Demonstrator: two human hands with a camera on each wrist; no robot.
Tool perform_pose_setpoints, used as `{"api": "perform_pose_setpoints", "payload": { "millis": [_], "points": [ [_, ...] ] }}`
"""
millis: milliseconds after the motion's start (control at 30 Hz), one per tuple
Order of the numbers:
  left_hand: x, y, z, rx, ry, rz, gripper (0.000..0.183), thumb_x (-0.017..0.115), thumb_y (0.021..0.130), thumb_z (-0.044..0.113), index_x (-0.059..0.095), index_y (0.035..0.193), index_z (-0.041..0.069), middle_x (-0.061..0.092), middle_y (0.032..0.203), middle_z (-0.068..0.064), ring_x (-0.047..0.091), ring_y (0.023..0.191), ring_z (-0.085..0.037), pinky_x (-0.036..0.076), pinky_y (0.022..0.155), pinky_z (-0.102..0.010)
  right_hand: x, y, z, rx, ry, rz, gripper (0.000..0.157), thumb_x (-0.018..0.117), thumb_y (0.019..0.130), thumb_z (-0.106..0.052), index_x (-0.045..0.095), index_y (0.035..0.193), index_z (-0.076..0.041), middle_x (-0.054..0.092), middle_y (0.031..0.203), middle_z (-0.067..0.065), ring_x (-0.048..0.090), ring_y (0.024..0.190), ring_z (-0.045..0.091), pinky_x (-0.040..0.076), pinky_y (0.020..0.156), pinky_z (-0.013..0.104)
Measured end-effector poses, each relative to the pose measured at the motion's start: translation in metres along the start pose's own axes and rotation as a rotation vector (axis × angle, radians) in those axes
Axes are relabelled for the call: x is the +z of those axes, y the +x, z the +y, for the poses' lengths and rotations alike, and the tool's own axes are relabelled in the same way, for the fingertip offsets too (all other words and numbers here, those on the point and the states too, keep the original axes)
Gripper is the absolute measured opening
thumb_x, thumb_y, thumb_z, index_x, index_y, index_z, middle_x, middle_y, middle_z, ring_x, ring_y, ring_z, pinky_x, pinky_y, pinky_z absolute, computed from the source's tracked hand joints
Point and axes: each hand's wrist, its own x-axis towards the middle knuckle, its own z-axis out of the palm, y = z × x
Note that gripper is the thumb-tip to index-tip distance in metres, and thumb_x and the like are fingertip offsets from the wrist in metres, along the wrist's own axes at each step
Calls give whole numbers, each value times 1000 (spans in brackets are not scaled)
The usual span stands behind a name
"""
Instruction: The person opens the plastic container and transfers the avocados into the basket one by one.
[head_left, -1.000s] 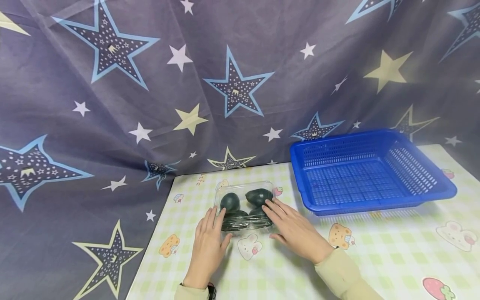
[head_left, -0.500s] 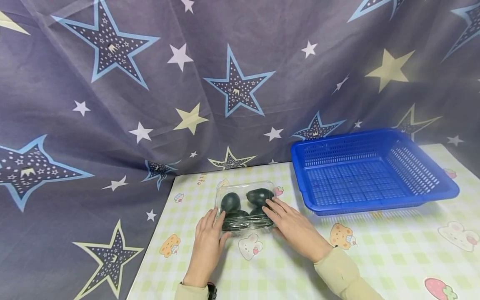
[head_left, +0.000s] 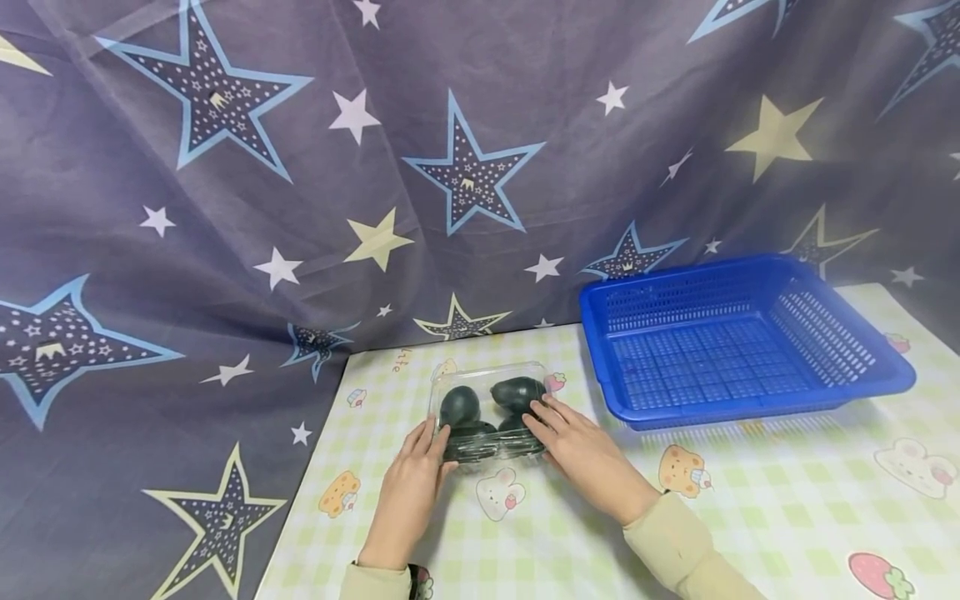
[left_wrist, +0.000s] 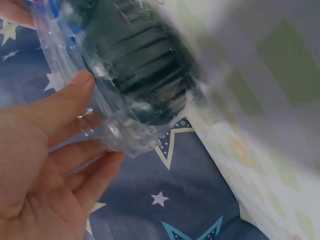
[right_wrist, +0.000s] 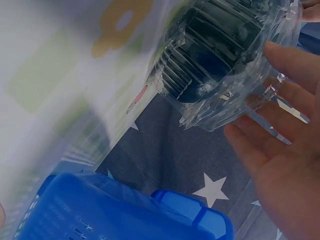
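Observation:
A clear plastic clamshell box [head_left: 487,369] sits on the tablecloth in the head view. Several smooth, dark green avocado-like fruits [head_left: 460,405] are inside it. My left hand [head_left: 411,479] holds the box's near left corner, fingers along the side; in the left wrist view its thumb [left_wrist: 82,82] presses the rim while the fingers reach round the corner. On the opposite corner, my right hand [head_left: 588,462] grips the box, with its fingertips over the side edge. The right wrist view shows that thumb [right_wrist: 277,55] against the clear rim and the fingers round the side.
To the right stands a blue perforated plastic basket [head_left: 742,408], its near left corner not far from my right hand. A pale green checked tablecloth [head_left: 540,542] with cartoon prints covers the table. Behind it hangs a dark curtain [head_left: 315,192] patterned with stars.
Both thumbs, which stood out from the box a second ago, have drawn in against its near side. The box stays in place, and so does the basket.

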Motion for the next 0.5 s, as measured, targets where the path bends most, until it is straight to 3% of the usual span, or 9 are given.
{"api": "perform_pose_setpoints", "payload": {
  "millis": [167, 500],
  "points": [
    [3, -2, 1, 45, 102, 7, 54, 72, 90, 22, 57, 136, -1, 53, 142, -22, 50, 134, -36, 59, 91, -40, 1, 0, -1, 8, 9, -4, 55, 73, 89, -16, 56, 139, -5, 52, 146, 15, 43, 140, 33, 41, 115, 47],
    [4, 0, 3, 92, 160, 60, 53, 77, 82, 6, 61, 132, -2, 60, 135, -20, 56, 128, -36, 63, 77, -39, 2, -1, 0, 20, 14, 12, 53, 72, 89, -15, 57, 139, -6, 53, 145, 15, 44, 139, 33, 41, 115, 47]
  ]
}}
